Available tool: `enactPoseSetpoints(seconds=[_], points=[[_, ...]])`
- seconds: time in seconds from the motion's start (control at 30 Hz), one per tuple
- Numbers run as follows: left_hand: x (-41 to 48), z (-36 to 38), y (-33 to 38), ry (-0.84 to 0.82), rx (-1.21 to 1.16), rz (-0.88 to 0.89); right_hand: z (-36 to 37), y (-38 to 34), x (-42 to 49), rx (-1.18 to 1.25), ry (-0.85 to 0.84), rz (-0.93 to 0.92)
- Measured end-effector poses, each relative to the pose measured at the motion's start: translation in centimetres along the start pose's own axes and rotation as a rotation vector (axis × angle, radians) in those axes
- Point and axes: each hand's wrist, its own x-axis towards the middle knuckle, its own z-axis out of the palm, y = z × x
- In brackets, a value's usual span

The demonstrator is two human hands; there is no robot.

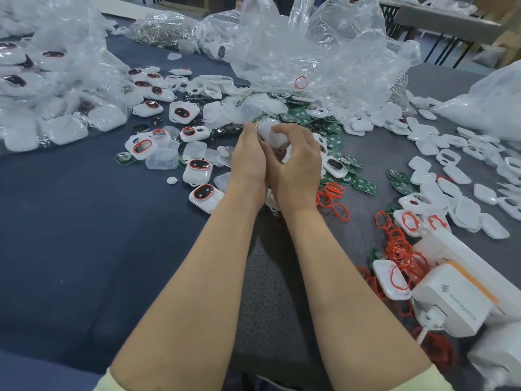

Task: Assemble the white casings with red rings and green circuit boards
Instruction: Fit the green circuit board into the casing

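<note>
now holding: i'm clasping one white casing (pixel 267 131) between left hand (pixel 249 158) and right hand (pixel 296 162), fingers wrapping it.
feel: i'm judging it light, stiff, slick; edges suiting grip.

Small factory workshop — hand-assembly spot. Big desk (pixel 70 235) covered in heaps of same small parts: white casings (pixel 455 174), red rings (pixel 400 249), green circuit boards (pixel 363 185). Clear plastic bags (pixel 324 52) stuffed with more parts. Pile of shiny metal bits (pixel 163 29) at far end — second desk (pixel 451 26) behind.
</note>
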Motion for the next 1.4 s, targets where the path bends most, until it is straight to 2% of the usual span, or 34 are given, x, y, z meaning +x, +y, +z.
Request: enactPoseSetpoints(seconds=[0.17,0.5,0.77,0.87,0.97,1.07,1.13,1.3,1.4], points=[[0.1,-0.3,-0.3,-0.01,0.186,0.122,0.3,-0.1,-0.1,-0.039,-0.017,-0.004],[-0.2,-0.9,-0.3,-0.007,0.142,0.231,0.4,-0.5,-0.3,-0.147,-0.024,-0.074],[0.1,-1.6,0.1,0.061,0.216,0.263,0.7,-0.5,-0.6,-0.253,-0.136,-0.135],[0.0,-1.5,0.3,0.066,0.274,0.276,0.2,-0.8,-0.3,-0.132,-0.104,-0.089],[-0.4,-1.1,0.4,-0.068,0.341,0.231,-1.1,-0.2,1.2,0.107,-0.074,0.14],[-0.9,-1.0,0.2,-0.185,0.434,0.22,-2.5,1.1,2.2,0.3,-0.18,0.323],[-1.1,-1.0,0.1,-0.211,0.456,0.227,-2.9,1.7,2.5,0.355,-0.203,0.349],[-1.2,-1.0,-0.1,-0.261,0.533,0.331,-2.6,2.1,2.8,0.501,-0.099,0.398],[-1.2,-0.9,-0.2,-0.233,0.576,0.362,-2.2,2.0,2.5,0.506,-0.057,0.4]])
